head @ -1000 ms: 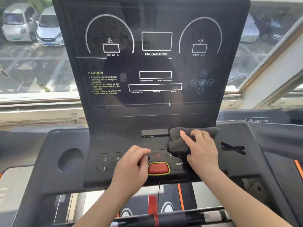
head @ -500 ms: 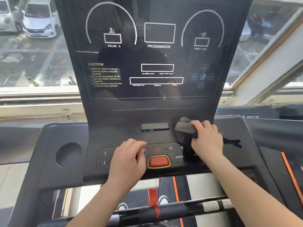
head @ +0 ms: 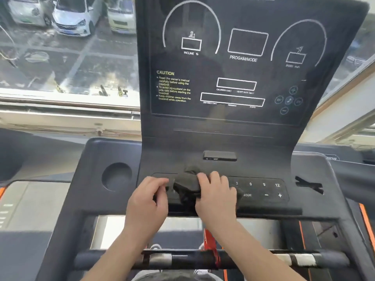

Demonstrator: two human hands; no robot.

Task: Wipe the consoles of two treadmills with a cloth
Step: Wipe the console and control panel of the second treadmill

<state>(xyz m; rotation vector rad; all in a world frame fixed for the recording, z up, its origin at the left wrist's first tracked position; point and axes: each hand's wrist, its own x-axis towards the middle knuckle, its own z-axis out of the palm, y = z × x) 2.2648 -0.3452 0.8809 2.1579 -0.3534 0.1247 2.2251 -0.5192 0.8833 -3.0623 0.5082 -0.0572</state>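
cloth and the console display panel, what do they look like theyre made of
Cloth: soft dark grey fabric, likely microfibre, since it bunches and folds matte under the right hand. Display panel: looks like glossy black plastic or glass; it shows faint reflections behind the white printed markings.

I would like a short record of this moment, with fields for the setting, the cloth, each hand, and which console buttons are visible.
setting: treadmill console in front of a window, parked cars outside
cloth: dark cloth bunched on the middle of the button panel
left hand: left hand touches the cloth's left end
right hand: right hand presses on the cloth
visible buttons: 3, 6, 9, 12, MODE, minus, plus
cup holder: round recess, nothing visible inside
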